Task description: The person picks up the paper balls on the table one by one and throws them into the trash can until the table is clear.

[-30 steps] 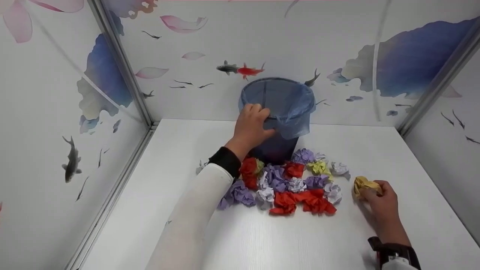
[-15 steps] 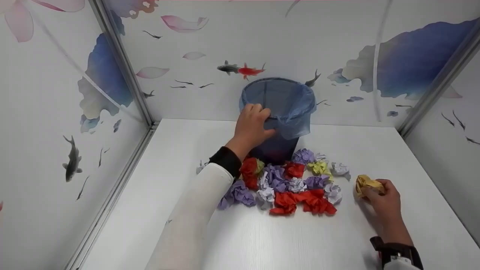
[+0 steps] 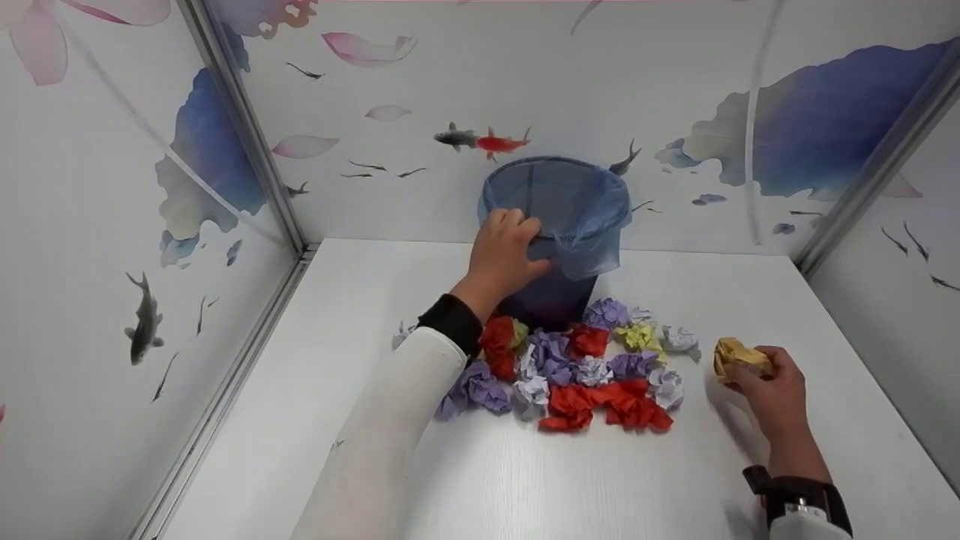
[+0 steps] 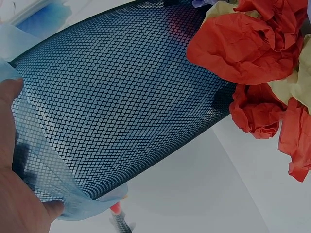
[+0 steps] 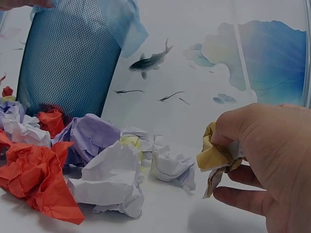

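My left hand [image 3: 504, 251] grips the near rim of a dark mesh wastebasket [image 3: 551, 300] lined with a blue plastic bag [image 3: 592, 251]. Its fingers hook over the rim while the thumb stays outside, against the bag. In the left wrist view the mesh wall [image 4: 126, 92] fills the middle. Between thumb and fingers, my right hand [image 3: 780, 390] pinches a mustard-yellow crumpled paper ball [image 3: 739, 358], held a little above the table to the right of the pile. The right wrist view shows the same paper ball [image 5: 214, 155] with a pale underside.
Crumpled paper balls lie heaped before the basket: red [image 3: 637, 405], purple [image 3: 484, 386], white [image 3: 666, 386] and yellow [image 3: 639, 336]. My left forearm [image 3: 382, 420] hides part of the pile's left side. A printed back wall [image 3: 375, 202] stands behind the basket, with side panels left and right.
My right hand has moved slightly right and up with the yellow paper ball. The left hand and the basket have stayed in place.
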The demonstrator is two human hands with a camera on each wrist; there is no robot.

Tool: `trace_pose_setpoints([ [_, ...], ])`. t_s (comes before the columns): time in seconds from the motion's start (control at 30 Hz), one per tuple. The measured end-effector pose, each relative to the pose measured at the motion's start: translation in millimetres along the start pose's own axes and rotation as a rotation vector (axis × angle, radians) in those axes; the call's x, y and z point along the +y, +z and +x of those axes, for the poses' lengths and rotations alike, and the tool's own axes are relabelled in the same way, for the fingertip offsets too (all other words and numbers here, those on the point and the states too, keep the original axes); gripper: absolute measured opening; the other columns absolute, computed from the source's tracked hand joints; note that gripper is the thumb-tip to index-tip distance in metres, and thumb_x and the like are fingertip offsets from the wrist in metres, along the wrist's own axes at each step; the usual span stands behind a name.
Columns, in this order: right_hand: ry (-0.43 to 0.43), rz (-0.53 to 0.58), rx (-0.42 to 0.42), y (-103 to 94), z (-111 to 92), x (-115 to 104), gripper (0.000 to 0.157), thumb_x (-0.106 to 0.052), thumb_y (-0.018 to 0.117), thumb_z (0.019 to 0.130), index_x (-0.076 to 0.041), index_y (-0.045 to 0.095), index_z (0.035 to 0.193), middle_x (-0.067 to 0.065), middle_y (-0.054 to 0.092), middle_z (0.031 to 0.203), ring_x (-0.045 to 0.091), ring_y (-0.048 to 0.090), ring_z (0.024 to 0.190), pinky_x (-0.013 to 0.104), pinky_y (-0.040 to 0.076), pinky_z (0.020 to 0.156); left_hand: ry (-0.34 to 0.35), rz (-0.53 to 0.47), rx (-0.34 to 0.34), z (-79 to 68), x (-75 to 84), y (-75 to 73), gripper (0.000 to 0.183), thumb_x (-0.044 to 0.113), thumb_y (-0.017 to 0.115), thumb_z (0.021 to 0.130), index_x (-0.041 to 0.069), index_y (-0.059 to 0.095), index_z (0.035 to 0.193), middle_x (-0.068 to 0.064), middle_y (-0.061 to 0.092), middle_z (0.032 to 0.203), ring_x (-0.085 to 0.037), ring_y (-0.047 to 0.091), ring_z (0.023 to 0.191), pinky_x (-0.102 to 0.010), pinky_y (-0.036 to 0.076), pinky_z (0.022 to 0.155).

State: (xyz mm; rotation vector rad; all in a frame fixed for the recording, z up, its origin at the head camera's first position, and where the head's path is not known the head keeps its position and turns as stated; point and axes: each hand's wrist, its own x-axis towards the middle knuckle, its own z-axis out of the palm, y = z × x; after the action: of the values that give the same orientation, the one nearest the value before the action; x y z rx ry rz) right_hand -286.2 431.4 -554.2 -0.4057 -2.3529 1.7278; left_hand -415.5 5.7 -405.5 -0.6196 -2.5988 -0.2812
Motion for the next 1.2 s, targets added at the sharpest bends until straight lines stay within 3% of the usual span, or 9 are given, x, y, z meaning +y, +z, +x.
trace_pose_setpoints([
  [0.33, -0.064, 0.043, -0.001, -0.8, 4, -25, 0.035, -0.011, 0.074, 0.094, -0.014, 0.053, 0.12, -0.004, 0.047, 0.119, 0.003, 0.054, 0.101, 0.018, 0.059, 0.075, 0.011, -0.003, 0.018, 0.2, 0.0, 0.0, 0.048, 0.056, 0.076, 0.087, 0.016, 0.062, 0.11, -0.004, 0.054, 0.102, -0.027, 0.052, 0.115, -0.038, 0.045, 0.099],
  [0.57, -0.163, 0.086, 0.009, -1.7, 7, -44, 0.034, -0.001, 0.071, 0.092, -0.006, 0.053, 0.12, 0.0, 0.051, 0.114, 0.001, 0.063, 0.094, 0.019, 0.059, 0.072, 0.011, 0.011, 0.001, -1.2, -2.0, -2.2, 0.049, 0.056, 0.075, 0.088, 0.017, 0.062, 0.114, -0.005, 0.055, 0.104, -0.028, 0.052, 0.116, -0.039, 0.044, 0.101],
  [1.0, -0.247, -0.125, 0.046, -15.0, 14, -92, 0.033, -0.01, 0.07, 0.094, -0.012, 0.053, 0.123, -0.01, 0.051, 0.113, 0.002, 0.054, 0.1, 0.014, 0.057, 0.073, 0.015, 0.014, 0.003, -0.6, -1.6, -1.1, 0.05, 0.057, 0.075, 0.088, 0.017, 0.063, 0.116, -0.005, 0.055, 0.105, -0.027, 0.052, 0.115, -0.039, 0.044, 0.101],
  [1.2, -0.278, -0.16, 0.072, -15.8, 16, -117, 0.034, -0.016, 0.071, 0.094, -0.015, 0.053, 0.123, -0.013, 0.05, 0.113, 0.006, 0.052, 0.101, 0.01, 0.054, 0.072, 0.013, 0.001, 0.004, -0.5, -1.7, -0.2, 0.049, 0.056, 0.075, 0.088, 0.017, 0.063, 0.114, -0.004, 0.055, 0.104, -0.027, 0.052, 0.115, -0.039, 0.044, 0.099],
])
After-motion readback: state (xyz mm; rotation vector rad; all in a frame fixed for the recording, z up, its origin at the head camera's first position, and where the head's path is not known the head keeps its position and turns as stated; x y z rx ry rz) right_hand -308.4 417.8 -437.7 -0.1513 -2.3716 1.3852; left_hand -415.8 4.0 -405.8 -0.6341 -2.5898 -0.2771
